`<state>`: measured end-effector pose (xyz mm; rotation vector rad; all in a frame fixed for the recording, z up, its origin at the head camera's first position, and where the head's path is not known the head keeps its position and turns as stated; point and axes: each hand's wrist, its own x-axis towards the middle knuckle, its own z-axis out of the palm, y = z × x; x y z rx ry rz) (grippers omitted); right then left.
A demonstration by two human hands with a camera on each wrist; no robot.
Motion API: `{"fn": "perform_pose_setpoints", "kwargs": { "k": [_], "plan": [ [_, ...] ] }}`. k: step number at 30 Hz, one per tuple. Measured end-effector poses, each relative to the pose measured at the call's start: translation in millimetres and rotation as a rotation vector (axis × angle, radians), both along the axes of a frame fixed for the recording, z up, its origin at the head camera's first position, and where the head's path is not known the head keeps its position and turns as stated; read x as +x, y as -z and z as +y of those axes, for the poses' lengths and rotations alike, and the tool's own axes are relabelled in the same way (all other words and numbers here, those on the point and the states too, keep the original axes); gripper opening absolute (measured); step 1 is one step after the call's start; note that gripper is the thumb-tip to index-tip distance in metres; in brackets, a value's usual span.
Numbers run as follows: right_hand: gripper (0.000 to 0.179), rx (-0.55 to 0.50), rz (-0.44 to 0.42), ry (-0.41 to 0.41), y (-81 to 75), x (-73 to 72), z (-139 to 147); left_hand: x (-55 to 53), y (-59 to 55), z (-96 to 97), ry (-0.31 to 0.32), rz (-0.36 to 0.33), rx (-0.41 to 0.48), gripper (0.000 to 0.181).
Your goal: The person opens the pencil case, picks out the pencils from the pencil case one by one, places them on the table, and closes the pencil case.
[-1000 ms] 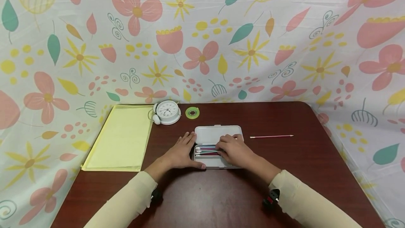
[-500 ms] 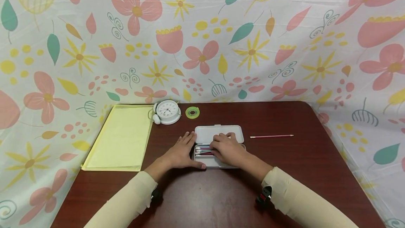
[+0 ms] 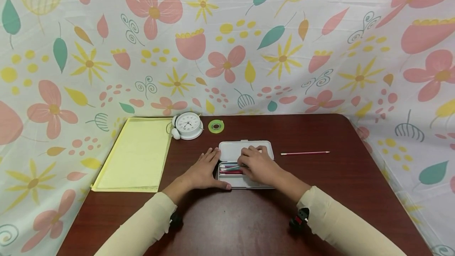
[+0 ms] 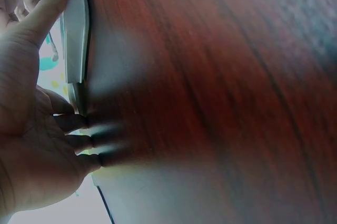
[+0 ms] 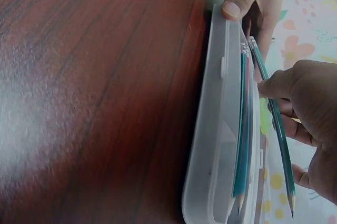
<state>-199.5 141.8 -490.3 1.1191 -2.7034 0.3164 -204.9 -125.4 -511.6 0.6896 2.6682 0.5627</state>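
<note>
A white pencil case (image 3: 245, 183) lies with its lid folded back, several pencils (image 3: 228, 172) with white erasers in its rear section. My right hand (image 3: 261, 165) pinches a green pencil (image 5: 279, 121) between thumb and fingers; in the right wrist view it slants above the other pencils, its sharpened tip towards the near end of that view. My left hand (image 3: 203, 172) rests at the case's left end with fingers spread, the thumb (image 4: 52, 2) on the front edge. The right hand hides part of the case and lid in the head view.
A red pencil (image 3: 305, 153) lies to the right of the case. Behind stand a white alarm clock (image 3: 188, 125) and a green tape roll (image 3: 216, 126). A yellow zip folder (image 3: 135, 157) lies at the left. A floral curtain (image 3: 227, 42) borders the table.
My right hand first moved left along the pencils, then rose slightly with the green pencil pinched in it. The left hand has stayed at the case.
</note>
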Motion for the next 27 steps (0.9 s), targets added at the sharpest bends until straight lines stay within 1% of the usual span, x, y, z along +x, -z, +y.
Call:
{"fn": "perform_pose_setpoints", "kwargs": {
  "k": [3,10,19,27],
  "plan": [
    [0.015,-0.004,0.018,0.009,-1.7,-1.3,5,-0.8,0.9,0.0,-0.001,0.003,-0.002,0.139],
    [0.014,-0.014,-0.022,0.053,-10.0,-1.0,19,-1.3,0.8,0.3,-0.002,0.004,0.005,0.139],
    [0.015,-0.058,-0.035,0.071,-13.0,-6.6,51,-1.1,1.9,-0.1,0.008,0.005,0.025,0.138],
    [0.012,-0.096,-0.109,0.108,-15.5,-9.7,84,0.3,0.9,-1.0,0.006,-0.004,0.021,0.139]
  ]
}}
